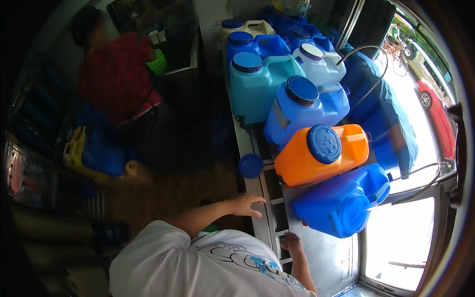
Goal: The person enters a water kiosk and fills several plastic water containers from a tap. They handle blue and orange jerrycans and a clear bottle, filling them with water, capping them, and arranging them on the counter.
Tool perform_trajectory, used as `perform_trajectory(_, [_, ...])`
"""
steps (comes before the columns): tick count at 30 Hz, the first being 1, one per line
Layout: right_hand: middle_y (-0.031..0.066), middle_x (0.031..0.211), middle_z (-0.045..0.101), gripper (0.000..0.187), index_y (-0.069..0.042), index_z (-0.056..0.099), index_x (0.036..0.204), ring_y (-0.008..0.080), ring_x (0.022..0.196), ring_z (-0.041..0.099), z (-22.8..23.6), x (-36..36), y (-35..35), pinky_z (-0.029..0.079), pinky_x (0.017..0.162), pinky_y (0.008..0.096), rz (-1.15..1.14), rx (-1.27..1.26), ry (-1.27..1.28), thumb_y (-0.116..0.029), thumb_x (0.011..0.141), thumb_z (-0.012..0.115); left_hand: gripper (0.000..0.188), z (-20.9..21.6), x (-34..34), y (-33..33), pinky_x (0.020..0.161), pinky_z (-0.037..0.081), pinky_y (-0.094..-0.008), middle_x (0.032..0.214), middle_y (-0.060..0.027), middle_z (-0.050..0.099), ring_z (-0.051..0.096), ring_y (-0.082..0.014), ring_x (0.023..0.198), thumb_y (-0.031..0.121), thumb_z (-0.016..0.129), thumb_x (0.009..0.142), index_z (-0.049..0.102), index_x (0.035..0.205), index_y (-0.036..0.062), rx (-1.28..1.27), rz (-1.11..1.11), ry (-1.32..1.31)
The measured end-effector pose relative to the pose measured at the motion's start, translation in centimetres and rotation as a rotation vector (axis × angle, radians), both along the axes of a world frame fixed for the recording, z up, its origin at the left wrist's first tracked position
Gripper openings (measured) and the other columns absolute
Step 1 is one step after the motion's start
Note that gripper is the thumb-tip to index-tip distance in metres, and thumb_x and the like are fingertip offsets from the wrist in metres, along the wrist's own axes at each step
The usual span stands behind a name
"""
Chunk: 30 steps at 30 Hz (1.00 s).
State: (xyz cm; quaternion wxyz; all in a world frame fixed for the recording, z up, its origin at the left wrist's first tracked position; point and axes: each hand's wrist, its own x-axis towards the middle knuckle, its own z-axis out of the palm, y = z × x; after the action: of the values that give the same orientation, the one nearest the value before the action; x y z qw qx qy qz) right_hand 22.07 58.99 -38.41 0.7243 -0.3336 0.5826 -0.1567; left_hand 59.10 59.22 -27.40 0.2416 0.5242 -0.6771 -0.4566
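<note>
My left hand (246, 205) reaches over the metal counter's front edge (267, 222), fingers spread and holding nothing. A round blue cap (251, 166) lies on that edge just beyond it. Lower and to the right, my right hand (293, 242) hovers by the counter with loosely bent fingers; I see nothing in it. Closest to both hands is a blue jug (324, 210) on its rack, its lid end towards me and a thin hose at its top. Behind it stands an orange jug (309, 157) with a blue lid.
Farther back stand a light blue jug (292, 116), a teal jug (252, 96), a white jug (324, 69) and several others. A bent metal pipe (386, 59) arches over a blue-covered container (381, 109). At left, a person in a red shirt (116, 74) holds a green container (157, 63).
</note>
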Motion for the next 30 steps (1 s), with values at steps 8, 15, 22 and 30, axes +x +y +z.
perform_trajectory(8, [0.0160,0.114,0.061,0.059,0.000,0.029,0.145,0.0225,0.100,0.065,16.4,30.2,-6.9,0.051,0.089,0.0345,0.088,-0.205,-0.257,-0.005,0.090,0.051,0.034,5.2,10.8,-2.6,0.090,0.047,-0.0406,0.091,-0.0033,0.067,0.064,-0.0231,0.089,0.022,0.080,0.065,0.064,0.093,0.0102,-0.608,0.065,-0.202])
perform_trajectory(15, [0.0092,0.108,0.060,0.057,-0.004,0.032,0.145,0.0161,0.091,0.061,18.9,40.2,-10.1,0.050,0.079,0.0277,0.087,-0.320,-0.325,-0.008,0.091,0.052,0.017,10.6,20.2,-7.1,0.087,0.047,-0.0441,0.083,-0.0034,0.066,0.064,-0.0235,0.082,0.017,0.075,0.071,0.063,0.082,0.0106,-0.818,0.054,-0.248])
perform_trajectory(22, [0.0104,0.111,0.066,0.047,-0.004,0.037,0.140,0.0210,0.105,0.062,23.6,45.0,-16.5,0.046,0.091,0.0341,0.309,-0.458,-0.276,-0.029,0.101,0.043,0.012,13.4,27.9,-11.8,0.071,0.051,-0.0343,0.083,-0.0092,0.068,0.067,-0.0255,0.079,0.015,0.072,0.079,0.067,0.085,0.0056,-0.701,0.335,-0.114])
perform_trajectory(30, [0.0144,0.118,0.061,0.036,-0.007,0.061,0.118,0.0334,0.112,0.055,30.9,52.5,-29.7,0.039,0.099,0.0420,0.192,-1.624,0.476,-0.018,0.084,0.064,0.023,12.4,46.1,-26.1,0.068,0.049,-0.0290,0.081,-0.0076,0.068,0.064,-0.0143,0.073,0.025,0.065,0.087,0.069,0.095,0.0031,-0.543,0.894,-0.080])
